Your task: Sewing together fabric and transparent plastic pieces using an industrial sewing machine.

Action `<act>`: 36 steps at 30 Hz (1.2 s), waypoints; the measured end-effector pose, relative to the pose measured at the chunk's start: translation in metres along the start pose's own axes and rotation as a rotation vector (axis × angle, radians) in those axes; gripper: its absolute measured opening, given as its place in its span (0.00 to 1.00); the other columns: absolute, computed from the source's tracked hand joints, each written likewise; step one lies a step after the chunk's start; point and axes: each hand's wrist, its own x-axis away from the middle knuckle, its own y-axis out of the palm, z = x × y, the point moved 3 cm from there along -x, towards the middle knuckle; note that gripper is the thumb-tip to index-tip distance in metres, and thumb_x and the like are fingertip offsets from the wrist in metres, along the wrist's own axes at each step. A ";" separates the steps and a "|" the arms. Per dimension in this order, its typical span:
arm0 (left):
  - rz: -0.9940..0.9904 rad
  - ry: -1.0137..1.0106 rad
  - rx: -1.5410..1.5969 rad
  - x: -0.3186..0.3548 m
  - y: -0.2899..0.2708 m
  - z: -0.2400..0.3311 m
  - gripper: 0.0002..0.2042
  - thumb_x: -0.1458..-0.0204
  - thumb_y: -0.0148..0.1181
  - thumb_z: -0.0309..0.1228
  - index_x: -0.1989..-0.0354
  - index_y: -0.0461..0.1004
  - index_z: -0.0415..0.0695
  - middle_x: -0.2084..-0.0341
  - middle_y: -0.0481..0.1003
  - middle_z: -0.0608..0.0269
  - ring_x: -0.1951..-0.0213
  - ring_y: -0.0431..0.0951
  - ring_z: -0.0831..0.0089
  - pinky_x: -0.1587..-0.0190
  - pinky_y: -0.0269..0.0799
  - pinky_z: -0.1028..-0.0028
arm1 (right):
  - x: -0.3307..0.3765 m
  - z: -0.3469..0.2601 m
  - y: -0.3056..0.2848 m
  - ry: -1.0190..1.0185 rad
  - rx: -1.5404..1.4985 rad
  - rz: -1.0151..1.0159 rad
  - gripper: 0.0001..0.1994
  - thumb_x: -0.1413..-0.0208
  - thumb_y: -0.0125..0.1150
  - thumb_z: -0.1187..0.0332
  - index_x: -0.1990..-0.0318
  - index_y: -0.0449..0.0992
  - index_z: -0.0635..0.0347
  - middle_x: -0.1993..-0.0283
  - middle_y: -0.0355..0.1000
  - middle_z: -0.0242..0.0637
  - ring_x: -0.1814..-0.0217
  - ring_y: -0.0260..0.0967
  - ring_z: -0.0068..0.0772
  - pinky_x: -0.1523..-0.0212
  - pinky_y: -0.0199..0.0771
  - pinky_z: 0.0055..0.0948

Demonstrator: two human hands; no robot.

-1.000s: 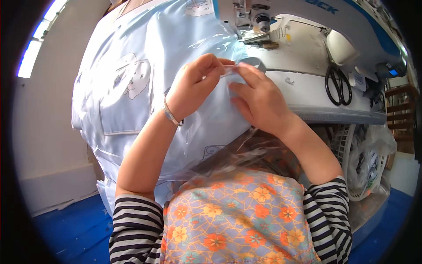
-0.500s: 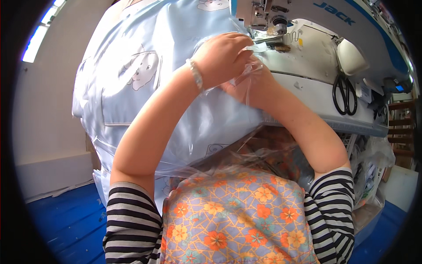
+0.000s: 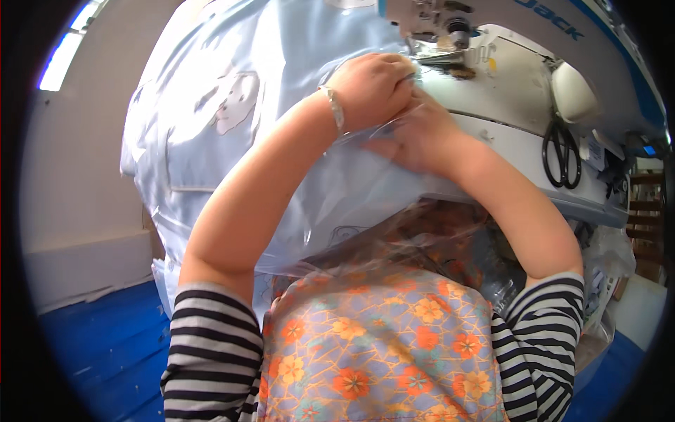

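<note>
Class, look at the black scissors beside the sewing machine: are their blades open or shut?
Shut. The scissors hang with both handle loops side by side and the blades together in a single point.

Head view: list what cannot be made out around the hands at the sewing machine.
- Needle area of the sewing machine: the left hand covers it.
- Right hand: lies under clear plastic film, and the left hand hides its fingertips.
- Whatever the left hand pinches: hidden inside its closed fingers.
- Top of the sewing machine: cut off by the upper edge.
- Scissors: tips too small to tell.
</note>
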 end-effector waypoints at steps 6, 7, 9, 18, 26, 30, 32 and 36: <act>0.075 -0.067 0.081 0.007 0.006 -0.008 0.18 0.44 0.50 0.34 0.50 0.77 0.37 0.52 0.78 0.48 0.46 0.75 0.52 0.41 0.68 0.60 | 0.025 0.010 -0.012 0.117 0.058 0.146 0.31 0.43 0.64 0.59 0.37 0.67 0.70 0.34 0.64 0.54 0.29 0.58 0.55 0.30 0.60 0.44; 0.084 -0.061 0.097 0.007 0.006 -0.009 0.18 0.44 0.49 0.34 0.50 0.77 0.37 0.52 0.78 0.48 0.46 0.75 0.52 0.41 0.68 0.60 | 0.025 0.012 -0.011 0.113 0.076 0.163 0.31 0.44 0.65 0.60 0.37 0.66 0.71 0.34 0.64 0.54 0.28 0.57 0.55 0.30 0.61 0.44; 0.074 -0.078 0.091 0.007 0.006 -0.009 0.19 0.43 0.49 0.34 0.48 0.75 0.37 0.51 0.78 0.47 0.45 0.75 0.52 0.40 0.68 0.60 | 0.023 0.015 -0.007 0.138 0.080 0.151 0.32 0.44 0.65 0.61 0.36 0.65 0.69 0.32 0.63 0.53 0.29 0.57 0.56 0.31 0.61 0.44; 0.028 -0.052 -0.102 0.014 0.011 0.007 0.25 0.53 0.52 0.24 0.42 0.72 0.39 0.42 0.73 0.53 0.38 0.68 0.56 0.36 0.64 0.59 | 0.034 0.002 -0.015 0.150 0.133 0.131 0.29 0.46 0.63 0.63 0.41 0.69 0.74 0.35 0.65 0.54 0.31 0.61 0.50 0.27 0.54 0.41; 0.000 -0.035 -0.265 0.015 0.013 0.023 0.25 0.54 0.55 0.24 0.43 0.73 0.39 0.42 0.71 0.56 0.40 0.69 0.59 0.38 0.65 0.59 | 0.092 -0.040 -0.023 -0.072 0.075 0.154 0.21 0.51 0.60 0.68 0.48 0.77 0.64 0.43 0.73 0.47 0.38 0.68 0.47 0.40 0.72 0.39; 0.013 -0.035 -0.253 0.014 0.014 0.020 0.24 0.54 0.55 0.24 0.45 0.74 0.38 0.44 0.72 0.56 0.41 0.69 0.59 0.40 0.67 0.59 | 0.080 -0.037 -0.019 -0.120 0.144 0.271 0.16 0.52 0.58 0.71 0.54 0.80 0.62 0.49 0.76 0.43 0.47 0.74 0.39 0.54 0.79 0.33; 0.031 -0.022 -0.254 0.011 0.013 0.015 0.23 0.53 0.55 0.24 0.45 0.75 0.39 0.45 0.72 0.56 0.42 0.70 0.59 0.41 0.67 0.59 | 0.073 -0.033 -0.018 -0.113 0.146 0.283 0.15 0.53 0.57 0.70 0.57 0.80 0.61 0.51 0.77 0.41 0.52 0.75 0.37 0.58 0.79 0.32; -0.024 -0.050 -0.317 0.005 0.010 0.002 0.22 0.52 0.55 0.24 0.45 0.75 0.40 0.47 0.73 0.54 0.44 0.72 0.57 0.42 0.69 0.60 | 0.065 -0.027 -0.020 -0.080 0.130 0.282 0.10 0.50 0.58 0.72 0.61 0.80 0.61 0.55 0.79 0.41 0.56 0.78 0.38 0.60 0.80 0.33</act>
